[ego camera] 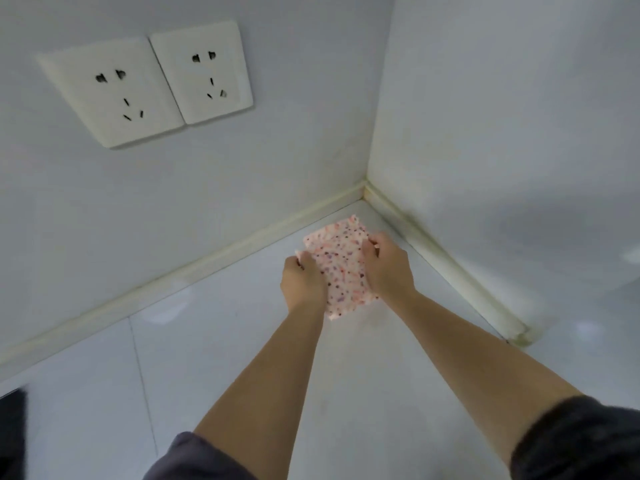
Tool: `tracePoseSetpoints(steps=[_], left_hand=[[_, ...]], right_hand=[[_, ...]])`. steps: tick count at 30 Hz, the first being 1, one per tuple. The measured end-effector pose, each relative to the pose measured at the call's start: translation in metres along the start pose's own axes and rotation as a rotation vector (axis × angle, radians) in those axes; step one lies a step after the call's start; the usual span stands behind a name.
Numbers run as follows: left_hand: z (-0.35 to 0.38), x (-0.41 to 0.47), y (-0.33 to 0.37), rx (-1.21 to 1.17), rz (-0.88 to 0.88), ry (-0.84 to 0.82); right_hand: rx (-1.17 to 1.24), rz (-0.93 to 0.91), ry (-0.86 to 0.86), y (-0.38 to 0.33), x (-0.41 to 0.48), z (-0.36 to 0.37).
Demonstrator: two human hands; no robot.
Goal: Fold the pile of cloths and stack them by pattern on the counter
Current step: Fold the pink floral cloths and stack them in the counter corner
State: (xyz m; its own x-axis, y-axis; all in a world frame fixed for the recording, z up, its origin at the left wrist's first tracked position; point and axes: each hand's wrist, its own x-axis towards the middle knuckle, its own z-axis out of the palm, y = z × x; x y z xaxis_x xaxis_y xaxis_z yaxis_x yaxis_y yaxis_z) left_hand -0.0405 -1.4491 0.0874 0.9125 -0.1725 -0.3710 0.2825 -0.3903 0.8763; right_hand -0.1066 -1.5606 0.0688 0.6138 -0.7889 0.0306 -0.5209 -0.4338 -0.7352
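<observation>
Currently a folded cloth (pixel 343 265), pale pink with small red and purple speckles, sits in the far right corner of the pale glossy surface (pixel 225 341), near where the back wall (pixel 259 168) meets the side wall (pixel 519 116); whether it lies flat or is lifted slightly I cannot tell. The left hand (pixel 303 282) grips the cloth's left edge, its fingers (pixel 299 263) curled over the fabric; the right hand (pixel 388 268) grips the right edge, its fingers (pixel 372 242) bent round the upper right side; the two hands are close together with the cloth between them, and both forearms reach forward from dark sleeves (pixel 575 441) at the bottom of the view. A cream sealing strip (pixel 207 261) runs along the joint of wall and surface; two white sockets (pixel 145 84) are mounted side by side, touching, high on the back wall; a dark object (pixel 12 434), cut off and blurred, shows at the lower left edge.
</observation>
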Motion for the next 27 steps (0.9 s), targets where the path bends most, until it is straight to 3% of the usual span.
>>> tracePoseSetpoints(steps=[7,15,17,19,21,24,27], left_hand=[[0.049,0.057,0.012,0.070,-0.007,0.041],[0.055,0.081,0.008,0.262,-0.037,0.070],[0.050,0.072,0.008,0.439,0.130,0.122],[0.045,0.064,-0.005,0.690,0.472,0.176],[0.043,0.058,-0.021,0.947,0.642,0.035],[0.045,0.056,-0.039,1.160,0.563,-0.105],[0.049,0.062,-0.044,1.270,0.531,-0.154]], right_hand=[[-0.191,-0.146,0.016,0.019,0.076,0.019],[-0.544,-0.127,-0.013,0.024,0.092,0.038],[-0.497,-0.195,0.069,0.025,0.091,0.031],[-0.433,-0.410,0.149,0.030,0.089,0.027],[-0.442,-0.586,0.009,0.035,0.083,0.028],[-0.552,-0.608,-0.385,0.042,0.071,0.032],[-0.669,-0.580,-0.452,0.047,0.076,0.033]])
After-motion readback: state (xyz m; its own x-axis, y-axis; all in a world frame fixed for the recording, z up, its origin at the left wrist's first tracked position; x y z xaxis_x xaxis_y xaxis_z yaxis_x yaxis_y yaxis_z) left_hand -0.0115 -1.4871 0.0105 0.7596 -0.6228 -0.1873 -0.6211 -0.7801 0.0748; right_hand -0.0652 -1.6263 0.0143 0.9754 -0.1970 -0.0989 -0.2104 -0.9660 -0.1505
